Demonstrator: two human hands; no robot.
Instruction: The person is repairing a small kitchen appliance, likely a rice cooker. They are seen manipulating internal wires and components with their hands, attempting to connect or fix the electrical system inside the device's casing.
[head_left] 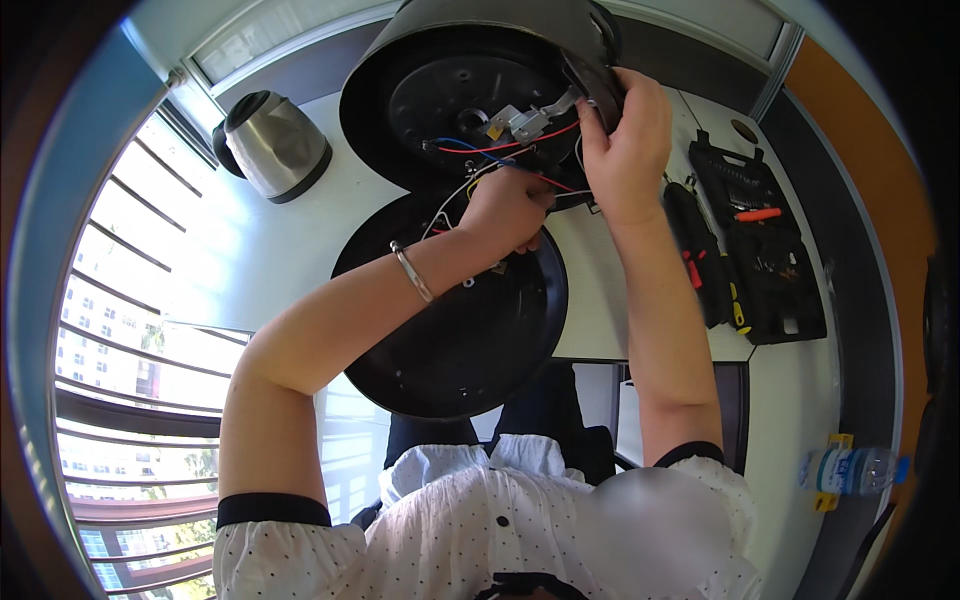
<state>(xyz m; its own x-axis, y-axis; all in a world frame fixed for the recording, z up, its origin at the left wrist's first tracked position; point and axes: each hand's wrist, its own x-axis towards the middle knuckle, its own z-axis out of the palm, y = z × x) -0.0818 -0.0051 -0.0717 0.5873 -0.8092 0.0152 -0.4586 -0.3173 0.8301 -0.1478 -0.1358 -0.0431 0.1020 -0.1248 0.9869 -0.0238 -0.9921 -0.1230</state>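
Observation:
A large black round appliance housing (400,110) lies tipped on its side at the far middle of the table, its open underside facing me. Inside it are a metal bracket (525,122) and red, blue and white wires. The wires run down to a round black base cover (440,350) that lies nearer, extending over the table's front edge. My left hand (508,208) is closed among the wires, between housing and cover; what its fingers pinch is hidden. My right hand (632,145) grips the housing's right rim, thumb inside and fingers behind.
A steel electric kettle (275,145) stands at the back left, near a window with horizontal bars (140,400). To the right lies an opened black tool case (765,240) with red- and yellow-handled tools. A plastic water bottle (850,470) is at the far right.

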